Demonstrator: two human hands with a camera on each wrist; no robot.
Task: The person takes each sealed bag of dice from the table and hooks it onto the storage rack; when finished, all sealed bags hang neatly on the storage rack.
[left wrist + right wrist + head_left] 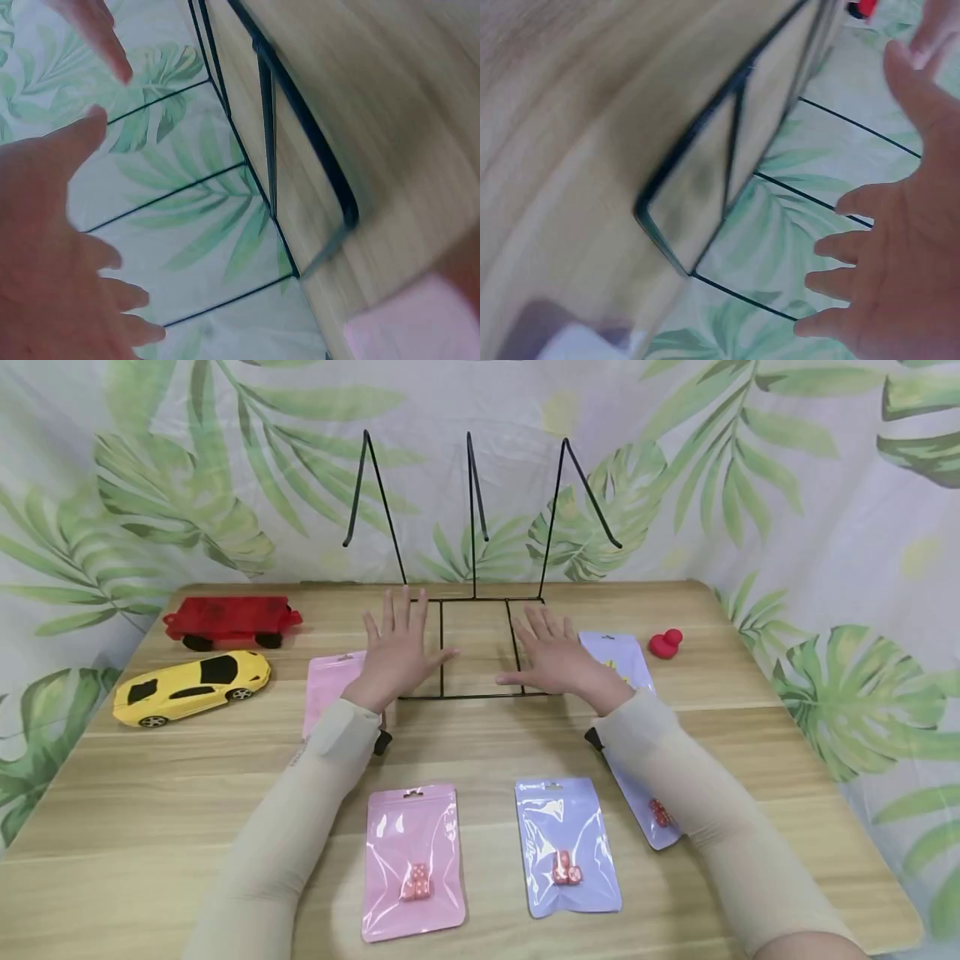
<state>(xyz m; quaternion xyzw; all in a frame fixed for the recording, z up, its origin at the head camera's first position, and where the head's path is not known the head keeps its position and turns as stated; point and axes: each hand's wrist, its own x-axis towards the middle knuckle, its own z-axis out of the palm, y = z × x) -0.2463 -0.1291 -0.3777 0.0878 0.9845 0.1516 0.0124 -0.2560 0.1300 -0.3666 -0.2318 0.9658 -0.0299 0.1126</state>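
A black wire rack (474,598) is standing near the far edge of a wooden table (187,802), its flat base lying between a person's two bare hands. The left hand (401,652) is hovering by the base's left side, the right hand (558,656) by its right — fingers spreading wide, gripping nothing. Partly hidden by the arms, a pink pouch (324,681) and a lilac pouch (633,657) are lying outside the rack.
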